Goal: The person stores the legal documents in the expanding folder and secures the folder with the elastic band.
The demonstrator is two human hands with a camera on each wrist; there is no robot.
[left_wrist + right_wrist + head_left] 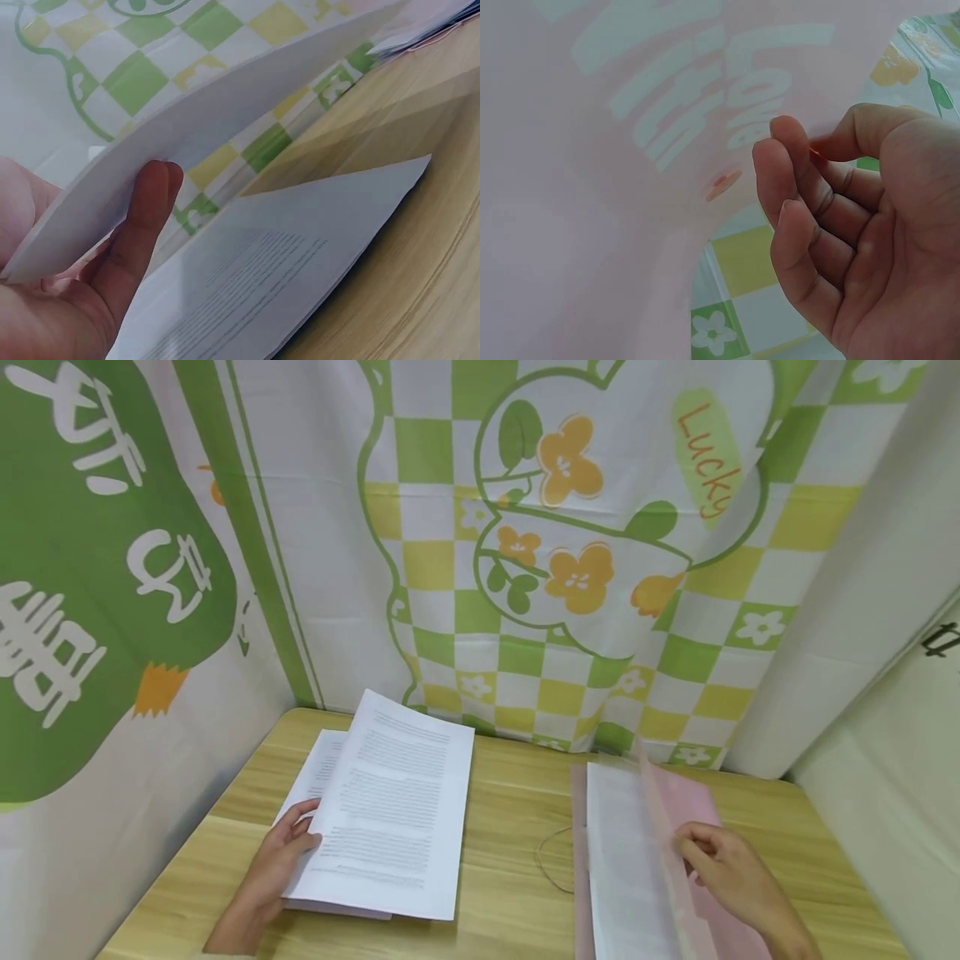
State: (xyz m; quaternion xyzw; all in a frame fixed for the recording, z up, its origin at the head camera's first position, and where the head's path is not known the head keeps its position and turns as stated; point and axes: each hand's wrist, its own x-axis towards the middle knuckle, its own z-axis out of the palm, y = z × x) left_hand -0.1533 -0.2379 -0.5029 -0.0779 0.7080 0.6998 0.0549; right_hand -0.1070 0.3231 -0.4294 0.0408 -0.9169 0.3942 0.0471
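Observation:
A printed paper stack (397, 810) is tilted up over another printed sheet (326, 760) on the table. My left hand (273, 860) grips its left edge; in the left wrist view the fingers (150, 195) press one face of the paper (202, 112). On the right lies a pink folder (701, 802), its cover raised, with white sheets (622, 843) inside. My right hand (727, 868) pinches the cover's edge. In the right wrist view the folder cover (630, 240) carries pale lettering and a small round button, close to the curled fingers (791, 240).
A thin string (551, 860) loops out from the folder's left side. The wooden table (517, 793) ends against a green-and-white patterned curtain (480, 593) at the back. White cloth (862, 793) hangs along the right side.

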